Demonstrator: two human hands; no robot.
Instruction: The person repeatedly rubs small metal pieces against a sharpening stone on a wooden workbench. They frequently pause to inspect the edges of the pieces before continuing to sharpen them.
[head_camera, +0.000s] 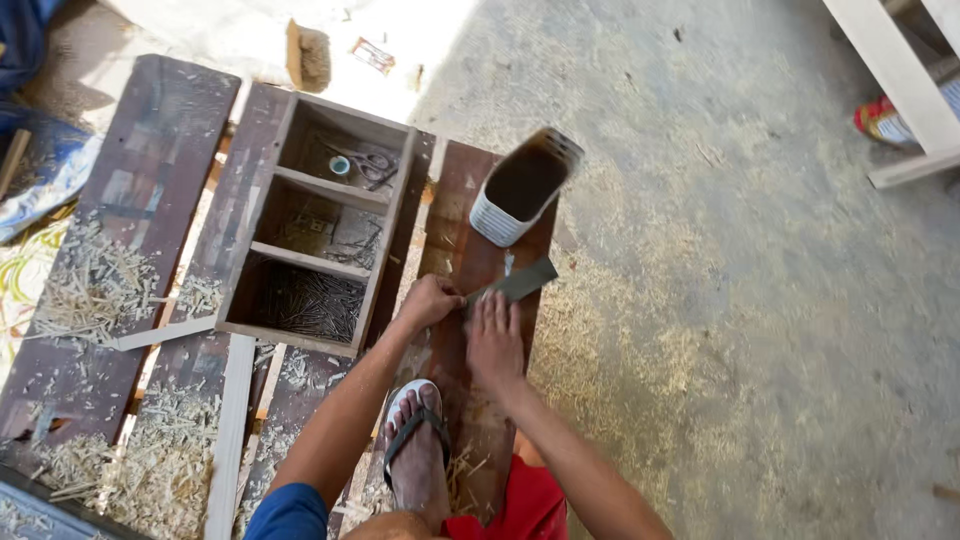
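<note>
Hands meet on a dark reddish wooden plank (478, 400) lying on the sawdust-strewn concrete floor (740, 300). Left hand (428, 302) is curled closed around the near end of a flat grey metal blade (520, 282), its fingers wrapped tight. Right hand (494, 338) lies flat, fingers spread open and pressing down on the blade and plank, gripping nothing. A foot in a black-strapped sandal (415, 445) stands on the plank just below the hands. Beyond the blade sits a white ribbed plastic container (522, 190), blurred. To the left lies an open wooden box (318, 225) with three compartments, the nearest holding nails (310, 303), the farthest scissors (374, 165).
</note>
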